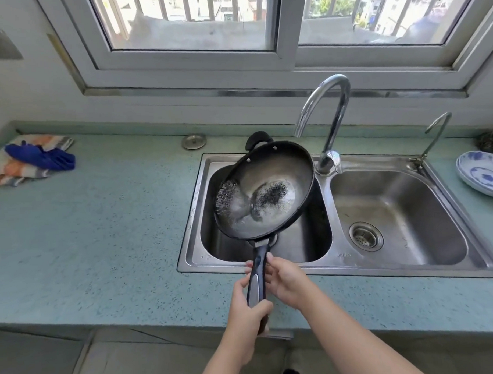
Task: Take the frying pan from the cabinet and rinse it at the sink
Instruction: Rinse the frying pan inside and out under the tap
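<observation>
Left sink basin [213, 244] half hidden by tilted frying pan [267, 186], both hands' [248, 307] [285, 280] grip clenched on handle [257, 278].

No legible text anywhere.

Domestic kitchen. Evidence: double-bowl stainless steel sink [402, 209] set into a speckled pale-green stone countertop [96, 228]; curved chrome gooseneck tap [332, 119]; stacked blue-and-white patterned ceramic plates [482, 175]; crumpled orange, grey and blue cloths [32, 160]; white-framed sliding window [285, 45] with outer bars, facing neighbouring buildings.
</observation>
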`<move>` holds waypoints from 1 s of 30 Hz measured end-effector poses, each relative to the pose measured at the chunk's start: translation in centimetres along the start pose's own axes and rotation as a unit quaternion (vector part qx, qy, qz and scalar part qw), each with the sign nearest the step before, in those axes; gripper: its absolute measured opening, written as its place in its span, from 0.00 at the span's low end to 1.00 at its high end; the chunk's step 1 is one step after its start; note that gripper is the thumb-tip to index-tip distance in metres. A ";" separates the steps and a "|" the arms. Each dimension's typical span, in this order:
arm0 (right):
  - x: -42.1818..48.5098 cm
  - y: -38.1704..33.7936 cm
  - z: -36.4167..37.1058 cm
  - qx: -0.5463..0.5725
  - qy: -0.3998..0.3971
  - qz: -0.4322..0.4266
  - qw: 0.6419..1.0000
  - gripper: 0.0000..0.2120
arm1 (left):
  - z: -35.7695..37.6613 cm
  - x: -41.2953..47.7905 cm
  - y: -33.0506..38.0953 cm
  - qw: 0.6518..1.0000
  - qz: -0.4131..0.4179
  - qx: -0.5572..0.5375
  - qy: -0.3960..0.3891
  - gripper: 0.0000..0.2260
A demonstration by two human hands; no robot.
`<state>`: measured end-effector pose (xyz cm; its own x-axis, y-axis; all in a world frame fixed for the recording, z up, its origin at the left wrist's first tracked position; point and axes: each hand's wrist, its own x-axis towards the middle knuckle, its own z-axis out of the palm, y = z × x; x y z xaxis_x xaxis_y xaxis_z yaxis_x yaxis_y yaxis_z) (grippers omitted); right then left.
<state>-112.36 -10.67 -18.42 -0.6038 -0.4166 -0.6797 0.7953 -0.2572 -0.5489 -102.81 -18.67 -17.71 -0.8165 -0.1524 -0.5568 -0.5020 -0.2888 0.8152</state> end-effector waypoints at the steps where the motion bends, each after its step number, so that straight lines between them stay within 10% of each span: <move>1: 0.1 -0.1 0.1 0.012 -0.019 0.010 1.000 0.19 | -0.1 0.0 0.0 1.000 -0.005 -0.013 -0.004 0.25; 14: 0.9 0.1 0.0 0.087 -0.061 0.020 0.994 0.14 | -0.8 -0.1 0.3 0.996 -0.028 -0.086 -0.026 0.22; 21: 1.5 1.0 0.5 0.035 -0.004 0.014 0.999 0.15 | -1.1 0.6 0.6 0.983 -0.030 0.174 0.041 0.21; 25: 2.0 1.3 1.0 0.049 0.012 0.014 0.999 0.17 | 0.5 0.7 1.0 0.901 0.023 0.411 0.134 0.15; 30: 1.8 1.2 1.0 0.060 0.040 0.012 0.997 0.18 | 1.0 0.8 0.8 0.917 0.034 0.378 0.124 0.19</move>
<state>-112.49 -12.57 -19.84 -0.5836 -0.3542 -0.7308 0.8070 -0.3534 -0.4732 -104.18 -18.06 -17.31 -0.8104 -0.3838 -0.4426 -0.5829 0.4524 0.6750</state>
